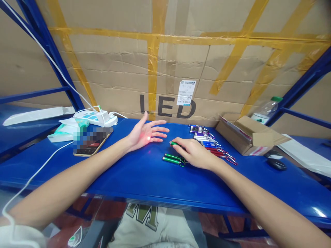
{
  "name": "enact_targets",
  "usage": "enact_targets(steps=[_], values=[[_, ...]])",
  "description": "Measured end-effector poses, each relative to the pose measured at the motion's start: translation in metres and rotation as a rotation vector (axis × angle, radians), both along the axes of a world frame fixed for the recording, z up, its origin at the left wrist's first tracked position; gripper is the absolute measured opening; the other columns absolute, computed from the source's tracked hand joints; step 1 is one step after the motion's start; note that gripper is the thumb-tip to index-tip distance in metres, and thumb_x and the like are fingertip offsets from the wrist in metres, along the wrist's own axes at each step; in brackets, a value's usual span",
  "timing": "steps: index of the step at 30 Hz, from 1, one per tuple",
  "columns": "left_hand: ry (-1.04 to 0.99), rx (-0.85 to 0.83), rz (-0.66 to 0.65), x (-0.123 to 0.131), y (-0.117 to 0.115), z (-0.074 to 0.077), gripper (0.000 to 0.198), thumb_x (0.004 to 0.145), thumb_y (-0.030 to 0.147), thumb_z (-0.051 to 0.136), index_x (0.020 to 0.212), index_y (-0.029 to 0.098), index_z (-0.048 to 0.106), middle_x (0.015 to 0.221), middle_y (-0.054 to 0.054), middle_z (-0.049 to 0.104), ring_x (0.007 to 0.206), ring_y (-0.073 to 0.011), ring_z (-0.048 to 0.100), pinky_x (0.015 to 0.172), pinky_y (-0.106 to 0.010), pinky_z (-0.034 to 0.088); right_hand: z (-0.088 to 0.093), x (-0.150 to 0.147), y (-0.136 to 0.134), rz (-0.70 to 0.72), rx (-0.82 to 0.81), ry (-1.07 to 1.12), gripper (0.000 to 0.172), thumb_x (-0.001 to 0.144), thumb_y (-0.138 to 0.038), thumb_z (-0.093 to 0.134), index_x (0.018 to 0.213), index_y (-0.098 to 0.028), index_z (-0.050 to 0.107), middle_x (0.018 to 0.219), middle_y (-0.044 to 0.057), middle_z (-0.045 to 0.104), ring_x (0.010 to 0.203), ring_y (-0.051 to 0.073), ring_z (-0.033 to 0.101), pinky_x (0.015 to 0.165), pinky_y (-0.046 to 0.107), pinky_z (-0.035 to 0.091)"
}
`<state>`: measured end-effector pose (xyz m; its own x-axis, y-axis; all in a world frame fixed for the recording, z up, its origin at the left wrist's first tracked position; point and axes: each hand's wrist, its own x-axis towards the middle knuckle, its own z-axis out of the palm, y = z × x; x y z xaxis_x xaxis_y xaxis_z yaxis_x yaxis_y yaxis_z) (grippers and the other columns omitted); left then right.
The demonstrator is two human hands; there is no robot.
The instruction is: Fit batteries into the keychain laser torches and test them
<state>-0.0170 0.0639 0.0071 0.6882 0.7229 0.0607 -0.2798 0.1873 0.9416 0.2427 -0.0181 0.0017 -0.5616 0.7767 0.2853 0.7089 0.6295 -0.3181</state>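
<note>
Between the thumb and fingers of my right hand [193,153] is a small green laser pointer [175,143], its tip turned to the left. A bright red spot glows on the palm of my left hand [146,135], which is held up open with its fingers spread. Below the right hand, two green laser pointers [172,158] with carabiner clips lie side by side on the blue table [144,179]. Just beyond that hand lies a row of similar pointers in purple, black, silver, blue and red [204,136], partly hidden by it.
At left are a phone [94,143], a power strip [99,118] with white cables, and a plastic packet [68,131]. An open cardboard box [238,136], a bottle [269,108] and a black mouse [276,164] are at right. A large taped carton [129,69] stands behind.
</note>
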Motion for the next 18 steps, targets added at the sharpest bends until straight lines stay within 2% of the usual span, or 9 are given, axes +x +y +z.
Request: enact_targets(steps=[6,13,18], values=[[-0.004,0.014,-0.006,0.0002,-0.0009,0.0001,0.091,0.104,0.082,0.024,0.15,0.014,0.062,0.141,-0.023,0.07,0.117,-0.0337,0.072,0.099,-0.045,0.056,0.0004,0.0001,0.0004,-0.08,0.013,-0.019,0.029,0.115,-0.035,0.043,0.122,-0.021,0.067,0.114,0.011,0.079,0.099,0.028,0.076,0.087,0.039,0.054],[0.015,0.007,0.014,0.0016,-0.0014,-0.0005,0.091,0.103,0.083,0.024,0.148,0.013,0.063,0.139,-0.023,0.071,0.114,-0.0323,0.072,0.096,-0.042,0.056,-0.0009,0.001,0.0,-0.019,0.037,-0.008,0.028,0.115,-0.036,0.044,0.125,-0.023,0.067,0.122,0.011,0.078,0.108,0.028,0.076,0.093,0.041,0.056],[0.045,0.019,0.026,0.0021,0.001,-0.0021,0.089,0.104,0.082,0.025,0.146,0.014,0.064,0.139,-0.022,0.072,0.112,-0.0322,0.073,0.095,-0.042,0.057,-0.0066,0.0043,0.003,0.001,-0.011,-0.003,0.021,0.113,-0.033,0.052,0.131,-0.024,0.058,0.125,0.01,0.076,0.108,0.027,0.075,0.092,0.041,0.057]])
